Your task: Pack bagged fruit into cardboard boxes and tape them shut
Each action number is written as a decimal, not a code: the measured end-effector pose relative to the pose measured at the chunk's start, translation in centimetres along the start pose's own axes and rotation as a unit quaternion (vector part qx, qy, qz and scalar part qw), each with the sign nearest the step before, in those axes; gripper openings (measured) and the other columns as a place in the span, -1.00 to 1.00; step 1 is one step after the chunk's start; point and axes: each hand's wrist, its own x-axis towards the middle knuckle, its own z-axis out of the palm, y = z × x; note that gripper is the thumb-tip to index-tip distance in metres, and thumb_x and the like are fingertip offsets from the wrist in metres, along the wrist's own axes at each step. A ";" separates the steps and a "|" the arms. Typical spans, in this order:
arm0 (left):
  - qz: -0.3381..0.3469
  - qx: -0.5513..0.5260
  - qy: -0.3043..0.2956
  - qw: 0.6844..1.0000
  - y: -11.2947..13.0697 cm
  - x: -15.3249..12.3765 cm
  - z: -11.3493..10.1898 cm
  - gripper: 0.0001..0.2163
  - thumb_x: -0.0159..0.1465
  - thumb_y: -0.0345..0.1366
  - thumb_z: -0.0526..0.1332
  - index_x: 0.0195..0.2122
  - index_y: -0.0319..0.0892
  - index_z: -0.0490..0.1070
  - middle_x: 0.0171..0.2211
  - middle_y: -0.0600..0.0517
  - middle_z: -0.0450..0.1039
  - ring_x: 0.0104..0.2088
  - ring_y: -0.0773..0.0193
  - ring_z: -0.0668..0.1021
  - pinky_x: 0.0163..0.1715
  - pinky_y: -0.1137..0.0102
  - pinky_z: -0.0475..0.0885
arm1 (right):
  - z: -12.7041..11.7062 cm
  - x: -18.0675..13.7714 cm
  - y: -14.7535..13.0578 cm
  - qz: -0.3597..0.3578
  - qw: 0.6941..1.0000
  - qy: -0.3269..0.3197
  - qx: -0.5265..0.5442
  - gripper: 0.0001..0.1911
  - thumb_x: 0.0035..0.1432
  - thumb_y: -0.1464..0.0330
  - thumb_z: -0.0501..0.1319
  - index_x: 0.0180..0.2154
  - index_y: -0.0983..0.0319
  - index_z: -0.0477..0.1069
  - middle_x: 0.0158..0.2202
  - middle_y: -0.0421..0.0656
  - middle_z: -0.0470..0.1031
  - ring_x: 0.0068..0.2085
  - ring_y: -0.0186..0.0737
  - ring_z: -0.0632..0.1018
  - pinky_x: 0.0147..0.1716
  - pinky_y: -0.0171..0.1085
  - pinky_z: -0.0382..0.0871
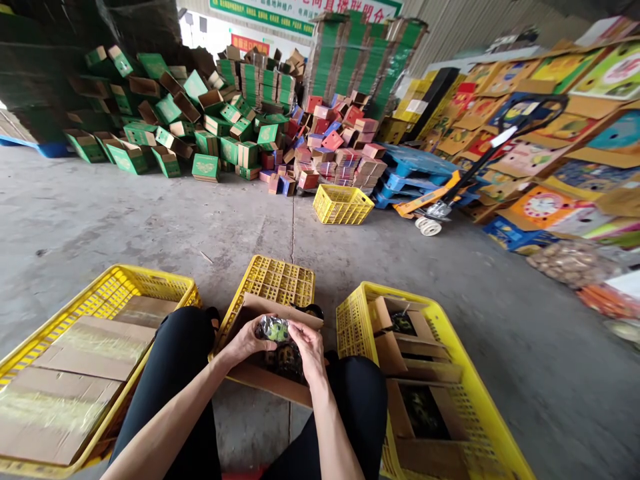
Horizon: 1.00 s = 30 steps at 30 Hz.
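Note:
Between my two hands is a clear plastic packet (274,329) with something green and dark inside; I cannot make out its contents. My left hand (250,340) grips its left end, and the fingers of my right hand (306,341) pinch its right end. Directly below lies an open cardboard box (270,380), holding dark, shiny plastic-wrapped items (286,360) partly hidden by my hands. The box rests on an upturned yellow crate (275,280) between my knees. A black object (313,311) shows at the box's far edge.
On the left, a yellow crate (115,283) holds taped cardboard boxes (65,400). To the right, another yellow crate (355,327) carries open boxes (425,413) with dark packets. Farther off are a small yellow crate (343,205), a pallet jack (440,200), blue pallets (415,163) and heaped green boxes (205,167).

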 end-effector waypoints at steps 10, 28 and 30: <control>-0.006 -0.045 -0.015 0.999 0.9 -0.6 0.3 -0.44 0.33 0.16 0.36 0.09 -0.23 0.65 -0.09 -0.15 0.70 -0.12 0.05 0.69 -0.01 0.24 0.55 | 0.0 0.0 0.1 0.015 0.999 0.030 0.029 -0.43 -0.10 -0.12 0.55 -0.23 0.18 0.75 -0.19 -0.02 0.75 -0.08 0.11 0.70 0.05 -0.01 0.55; -0.020 -0.055 -0.045 0.997 0.6 -0.5 0.2 -0.50 0.16 -0.02 0.56 0.02 -0.22 0.66 -0.09 -0.14 0.69 -0.13 0.05 0.68 -0.02 0.26 0.53 | -0.3 -0.1 0.4 0.037 0.998 0.055 -0.001 -0.45 -0.04 -0.16 0.49 -0.34 0.20 0.64 -0.33 -0.11 0.66 -0.24 -0.08 0.62 -0.26 -0.25 0.47; -0.026 -0.066 -0.032 0.997 0.5 -0.4 0.0 -0.51 0.16 0.01 0.55 0.00 -0.22 0.66 -0.09 -0.15 0.69 -0.13 0.05 0.68 -0.03 0.26 0.54 | -0.2 -0.3 0.4 0.054 0.998 0.030 0.008 -0.42 -0.04 -0.16 0.49 -0.21 0.18 0.68 -0.18 -0.05 0.69 -0.10 0.01 0.65 -0.19 -0.20 0.53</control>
